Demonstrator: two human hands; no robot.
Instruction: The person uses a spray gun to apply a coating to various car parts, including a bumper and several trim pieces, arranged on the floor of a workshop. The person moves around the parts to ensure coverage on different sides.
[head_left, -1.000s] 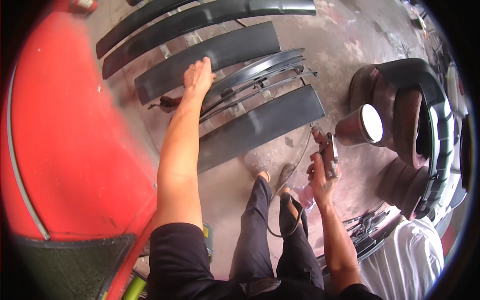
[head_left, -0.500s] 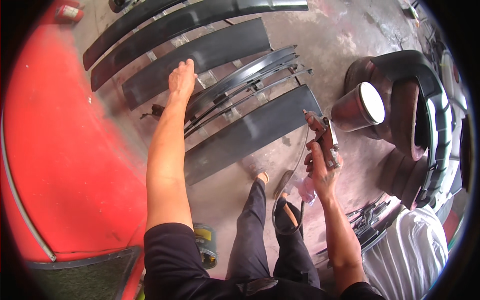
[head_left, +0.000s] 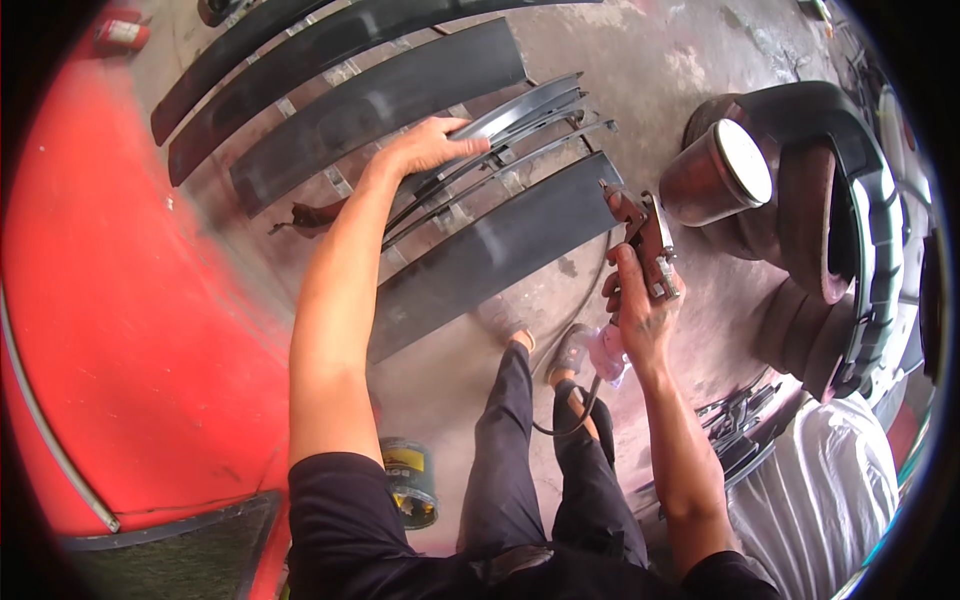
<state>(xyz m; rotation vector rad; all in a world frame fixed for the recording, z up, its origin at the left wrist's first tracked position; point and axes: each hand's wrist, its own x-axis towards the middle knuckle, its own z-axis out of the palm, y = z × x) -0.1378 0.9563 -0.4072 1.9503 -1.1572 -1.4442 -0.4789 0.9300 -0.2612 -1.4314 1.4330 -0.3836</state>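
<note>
My left hand [head_left: 437, 146] reaches over a glossy dark curved trim strip [head_left: 525, 108], fingers and thumb stretched out along its near-left end. It appears to rest on the strip, though the fingers' underside is hidden. My right hand [head_left: 645, 315] is wrapped around a paint-stained spray gun [head_left: 652, 245], whose nozzle points away from me. A grey cup with a white lid [head_left: 712, 175] sits at the gun's far right side. Below that hand hang a pinkish crumpled thing [head_left: 607, 352] and a dark hose [head_left: 572, 432]. A flat dark panel [head_left: 500, 255] lies nearest to me.
More long dark panels [head_left: 380, 95] lie in rows on a rack beyond. A red painted car body panel [head_left: 150, 330] fills the left. Stacked tyres [head_left: 800, 335] carry a dark bumper [head_left: 870, 220] at right. A tin can [head_left: 410, 485] stands by my legs; silvery sheeting [head_left: 815, 490] lies lower right.
My left hand has moved right from the flat panel to the curved strip, its fingers opening out from a closed shape. The spray gun and its cup have risen slightly in view.
</note>
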